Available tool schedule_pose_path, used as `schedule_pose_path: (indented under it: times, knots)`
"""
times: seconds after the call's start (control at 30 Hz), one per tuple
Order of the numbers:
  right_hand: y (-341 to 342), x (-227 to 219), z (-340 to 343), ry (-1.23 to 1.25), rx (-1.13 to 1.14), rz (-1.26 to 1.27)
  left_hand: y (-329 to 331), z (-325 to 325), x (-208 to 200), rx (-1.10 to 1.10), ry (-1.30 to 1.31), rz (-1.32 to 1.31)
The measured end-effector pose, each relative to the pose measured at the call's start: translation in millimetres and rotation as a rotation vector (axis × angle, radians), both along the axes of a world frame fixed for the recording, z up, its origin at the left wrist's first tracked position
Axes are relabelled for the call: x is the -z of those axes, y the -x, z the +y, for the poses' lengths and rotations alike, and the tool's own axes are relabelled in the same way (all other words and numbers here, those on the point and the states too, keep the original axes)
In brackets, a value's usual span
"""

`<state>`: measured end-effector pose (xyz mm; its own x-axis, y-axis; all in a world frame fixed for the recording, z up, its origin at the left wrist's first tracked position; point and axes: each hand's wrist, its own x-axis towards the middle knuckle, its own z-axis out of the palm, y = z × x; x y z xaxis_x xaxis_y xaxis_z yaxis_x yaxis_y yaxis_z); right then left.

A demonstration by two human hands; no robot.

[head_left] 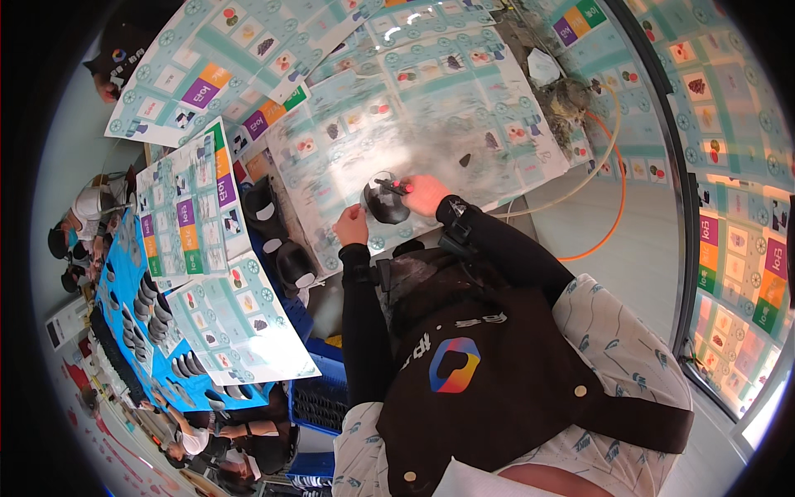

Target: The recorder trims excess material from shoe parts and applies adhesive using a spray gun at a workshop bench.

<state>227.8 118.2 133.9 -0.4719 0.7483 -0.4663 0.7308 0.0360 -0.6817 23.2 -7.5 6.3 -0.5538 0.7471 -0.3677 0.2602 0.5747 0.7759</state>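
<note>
A rounded, glossy black piece (386,207) lies on the sheet-covered table in front of me. My right hand (426,196) is closed around a small tool with black and red parts (389,183), and its black end lies over the upper part of the piece. At the left edge of the piece, my left hand (352,225) has its fingers pinched together. Whether they grip the edge or something small is too fine to make out. Both wrists carry dark bands over black sleeves.
Grey smears mark the table sheet (331,178), with a small dark fragment (464,160) on it. Black curved pieces (296,263) stand left of the table. An orange hose (623,178) hangs at right. A blue crate (319,389) stands lower left; people work at a blue table (124,286).
</note>
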Motion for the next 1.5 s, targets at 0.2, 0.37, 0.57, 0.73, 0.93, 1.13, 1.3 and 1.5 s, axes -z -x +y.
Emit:
schedule_pose_path:
  times: [0.2,0.37,0.57,0.73,0.93,1.13,1.3,1.5]
  knots:
    - [2.4,14.0,-2.2,-0.029,-0.109,0.035,25.9,-17.5,-3.5,-0.071,-0.020,0.083]
    - [7.0,9.7,4.5,-0.032,-0.107,0.025,38.4,-30.4,-3.4,-0.133,0.000,0.042]
    - [-1.8,-21.6,18.2,0.145,-0.386,-0.115,32.3,-30.1,-15.1,-0.135,-0.008,0.073]
    - [-5.8,-8.0,11.5,-0.005,-0.179,0.061,23.6,-19.8,-19.2,-0.098,0.001,0.070]
    - [-10.4,-15.5,14.0,0.009,-0.538,-0.080,21.0,-10.7,-12.5,-0.075,-0.041,0.022]
    - [-26.9,-42.9,31.3,0.035,-0.515,-0.114,15.0,6.1,-2.3,0.061,0.101,-0.046]
    - [-57.4,-46.6,23.2,0.083,-0.165,0.187,11.9,-6.8,0.3,0.103,0.082,0.292]
    - [-136.0,-54.6,24.3,0.363,0.177,0.450,-22.5,-10.9,-97.3,0.079,-0.051,0.224]
